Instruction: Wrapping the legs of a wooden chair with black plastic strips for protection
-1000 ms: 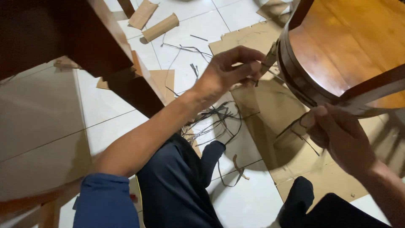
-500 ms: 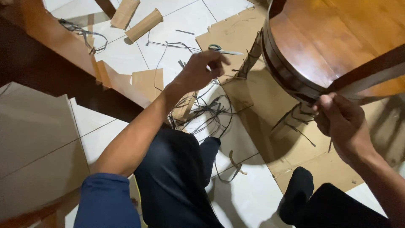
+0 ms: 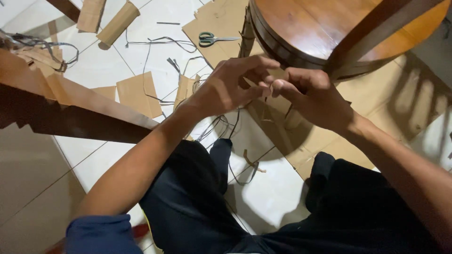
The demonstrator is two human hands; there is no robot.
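Observation:
My left hand [image 3: 226, 87] and my right hand [image 3: 308, 94] meet fingertip to fingertip just below the rim of a round wooden tabletop [image 3: 306, 28]. Both pinch a small piece of brown cardboard strip [image 3: 278, 74] between thumb and fingers; most of it is hidden by the fingers. A band of strapping runs around the tabletop's edge [image 3: 263, 40]. Green-handled scissors [image 3: 214, 38] lie apart from both hands on a flat cardboard sheet [image 3: 221, 21], beyond my left hand.
I sit on a white tiled floor [image 3: 263, 197], legs in dark trousers. A flat cardboard sheet [image 3: 400, 99] lies under the tabletop. Loose dark straps [image 3: 160, 42], cardboard scraps [image 3: 136, 94] and a cardboard tube [image 3: 117, 22] are scattered about. A dark wooden beam [image 3: 70, 113] crosses the left.
My left hand left the scissors on the cardboard and came back to meet my right hand, which moved left from the rim. Both now pinch the strip together.

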